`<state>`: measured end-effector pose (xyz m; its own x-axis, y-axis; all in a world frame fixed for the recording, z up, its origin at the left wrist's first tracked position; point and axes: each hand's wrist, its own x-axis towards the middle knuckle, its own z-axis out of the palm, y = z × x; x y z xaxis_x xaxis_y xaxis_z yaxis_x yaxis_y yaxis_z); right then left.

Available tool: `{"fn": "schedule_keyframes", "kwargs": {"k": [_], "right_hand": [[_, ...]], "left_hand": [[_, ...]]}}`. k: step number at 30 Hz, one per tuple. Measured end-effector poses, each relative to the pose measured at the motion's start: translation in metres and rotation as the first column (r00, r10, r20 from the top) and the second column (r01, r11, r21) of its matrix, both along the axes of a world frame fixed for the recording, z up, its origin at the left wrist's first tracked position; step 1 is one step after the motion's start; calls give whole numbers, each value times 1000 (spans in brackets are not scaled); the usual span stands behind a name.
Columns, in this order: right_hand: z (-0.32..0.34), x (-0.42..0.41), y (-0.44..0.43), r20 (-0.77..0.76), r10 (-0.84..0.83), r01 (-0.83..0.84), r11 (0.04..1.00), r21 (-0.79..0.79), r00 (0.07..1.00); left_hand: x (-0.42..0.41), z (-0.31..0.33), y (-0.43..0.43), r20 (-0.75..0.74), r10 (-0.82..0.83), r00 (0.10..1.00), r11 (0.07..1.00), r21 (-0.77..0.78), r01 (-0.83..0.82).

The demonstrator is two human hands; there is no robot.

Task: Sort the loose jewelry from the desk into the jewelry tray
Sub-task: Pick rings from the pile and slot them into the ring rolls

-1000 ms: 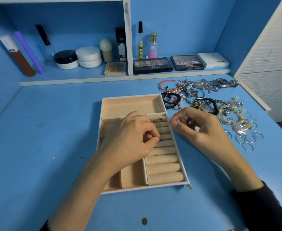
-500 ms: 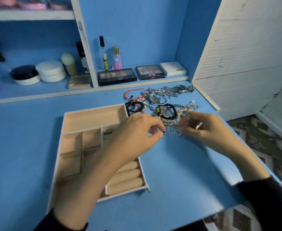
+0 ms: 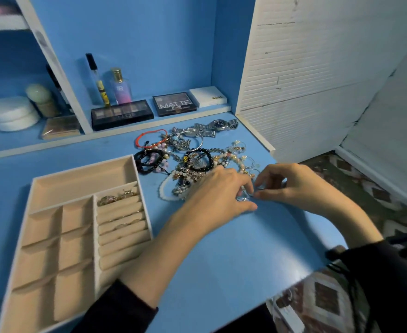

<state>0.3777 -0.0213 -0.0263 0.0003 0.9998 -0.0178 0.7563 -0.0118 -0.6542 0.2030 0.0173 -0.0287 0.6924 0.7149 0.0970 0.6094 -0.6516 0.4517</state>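
A beige jewelry tray (image 3: 82,179) lies on the blue desk at the left; several rings sit in its ring rolls (image 3: 119,213). To its right is a heap of loose jewelry (image 3: 192,159): black bead bracelets, a red cord bracelet (image 3: 149,138), chains, watches (image 3: 218,126). My left hand (image 3: 221,191) and my right hand (image 3: 291,186) meet at the heap's near right edge. Their fingertips pinch small silver rings (image 3: 245,197) on the desk between them.
On the shelf at the back stand eyeshadow palettes (image 3: 122,114), a perfume bottle (image 3: 120,86), white jars (image 3: 10,112) and a white box (image 3: 208,96). A white slatted door (image 3: 317,75) borders the desk on the right. The desk's front right edge drops to a patterned floor.
Both hands moved from the tray's ring rolls rightward to the jewelry heap. The view swung right, so the tray now lies at the left.
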Motion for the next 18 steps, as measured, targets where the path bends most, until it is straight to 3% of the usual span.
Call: {"fn": "schedule_keyframes", "kwargs": {"k": [6, 18], "right_hand": [[-4, -5, 4, 89, -2, 0, 1000, 13, 996], [3, -10, 11, 90, 45, -37, 995, -87, 995]], "left_hand": [[-4, 0, 1, -7, 27, 1000, 999, -20, -27], [-14, 3, 0, 19, 71, 997, 995, -68, -70]]}}
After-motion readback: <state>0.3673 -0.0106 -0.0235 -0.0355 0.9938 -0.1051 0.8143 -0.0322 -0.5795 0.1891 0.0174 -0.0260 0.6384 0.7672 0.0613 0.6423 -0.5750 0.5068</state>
